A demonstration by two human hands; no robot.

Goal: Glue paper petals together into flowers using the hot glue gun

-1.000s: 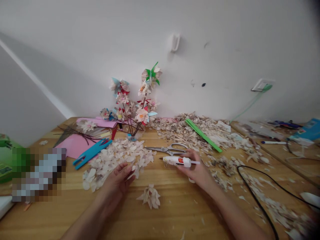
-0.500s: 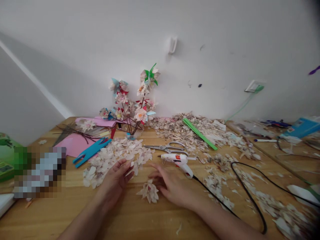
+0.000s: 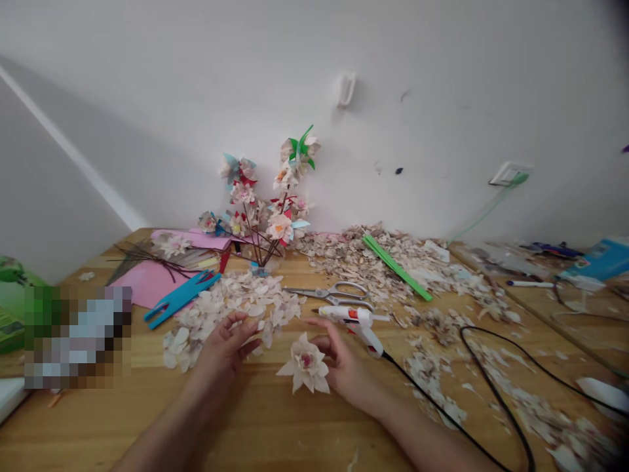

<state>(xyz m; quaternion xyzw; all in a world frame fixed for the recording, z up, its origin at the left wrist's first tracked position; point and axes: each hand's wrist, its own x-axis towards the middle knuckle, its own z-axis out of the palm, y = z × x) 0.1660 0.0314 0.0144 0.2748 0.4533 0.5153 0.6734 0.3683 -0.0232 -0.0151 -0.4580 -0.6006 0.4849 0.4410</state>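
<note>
My right hand [image 3: 344,367] pinches a pale petal flower [image 3: 304,366] with a pinkish centre from its right side, index finger stretched out above it. The flower faces up toward me, over the bare wood in front. My left hand [image 3: 230,344] is half curled with its fingers apart, beside a heap of loose whitish petals [image 3: 230,295]; I see nothing held in it. Just beyond my right hand lies a white glue gun [image 3: 356,321], its nozzle pointing left. Behind that is a pair of metal scissors [image 3: 334,294].
Finished flowers on stems [image 3: 280,226] stand against the wall. Dried petal scraps [image 3: 344,252] and a green strip [image 3: 398,269] lie at the back right. A black cord [image 3: 472,354] loops along the right. Blue cut paper [image 3: 181,299] and pink sheets [image 3: 142,282] lie left.
My right hand has raised the flower slightly and turned it, so its centre now faces me more fully. The left hand has hardly moved. The view has shifted slightly left.
</note>
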